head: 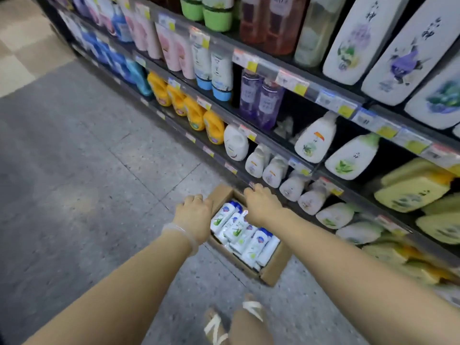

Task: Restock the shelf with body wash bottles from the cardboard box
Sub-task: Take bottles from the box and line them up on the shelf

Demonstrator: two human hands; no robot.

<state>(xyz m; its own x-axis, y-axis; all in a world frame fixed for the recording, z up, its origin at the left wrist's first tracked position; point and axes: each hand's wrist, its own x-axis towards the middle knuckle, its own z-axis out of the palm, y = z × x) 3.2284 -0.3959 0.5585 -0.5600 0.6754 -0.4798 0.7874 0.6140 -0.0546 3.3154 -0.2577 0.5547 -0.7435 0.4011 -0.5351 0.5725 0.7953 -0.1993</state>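
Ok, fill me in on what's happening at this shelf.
A person is restocking a store aisle. A cardboard box sits open on the floor against the shelf, packed with white body wash bottles with blue caps. Both hands are down at the box: the left hand rests on its left flap and the right hand on the far edge. No bottle is in either hand yet.

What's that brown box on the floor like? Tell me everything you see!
The cardboard box is plain brown, open on top, and sits on the grey speckled floor right by the bottom shelf. Inside lie white bottles with blue caps and green leaf pictures, packed close together. The left hand rests on its left flap, and the right hand reaches over its far edge. A sandalled foot stands just in front of it.
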